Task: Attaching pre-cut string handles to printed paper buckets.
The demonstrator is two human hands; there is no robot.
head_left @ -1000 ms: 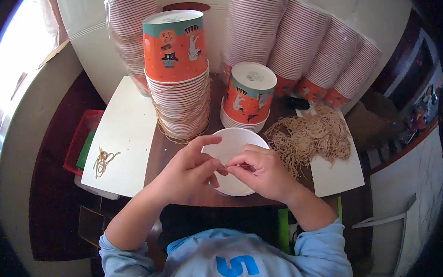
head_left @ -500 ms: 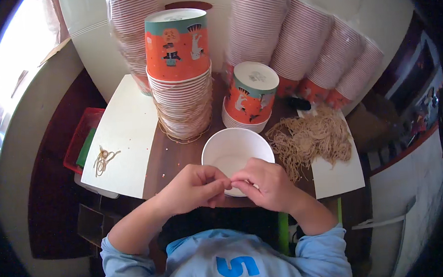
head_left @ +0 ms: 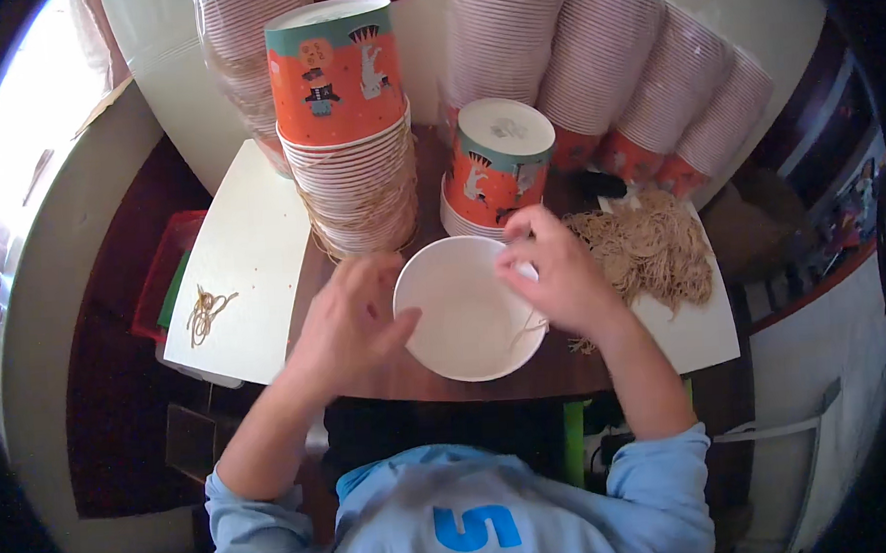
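Observation:
A white paper bucket (head_left: pixel 465 315) with its mouth up stands at the front of the brown table between my hands. My left hand (head_left: pixel 353 316) is open at its left rim, thumb apart from the fingers and pointing over the mouth. At the right rim is my right hand (head_left: pixel 560 270), its bent fingers and thumb apart; it is a little blurred. A thin tan string (head_left: pixel 531 329) shows inside the bucket's right wall, just below that hand. A heap of tan strings (head_left: pixel 652 246) lies to the right, partly behind my right hand and forearm.
A tall stack of upside-down orange and green buckets (head_left: pixel 338 87), hung with string loops, stands behind left; a shorter stack (head_left: pixel 502 163) is behind the white bucket. Plastic-wrapped stacks (head_left: pixel 601 48) line the back right. A few strings (head_left: pixel 208 314) lie on the white board at left.
My hands have parted from their pinch above the bucket's near rim, the left going up-left, the right up-right. The bucket's mouth now shows more fully, with a string inside.

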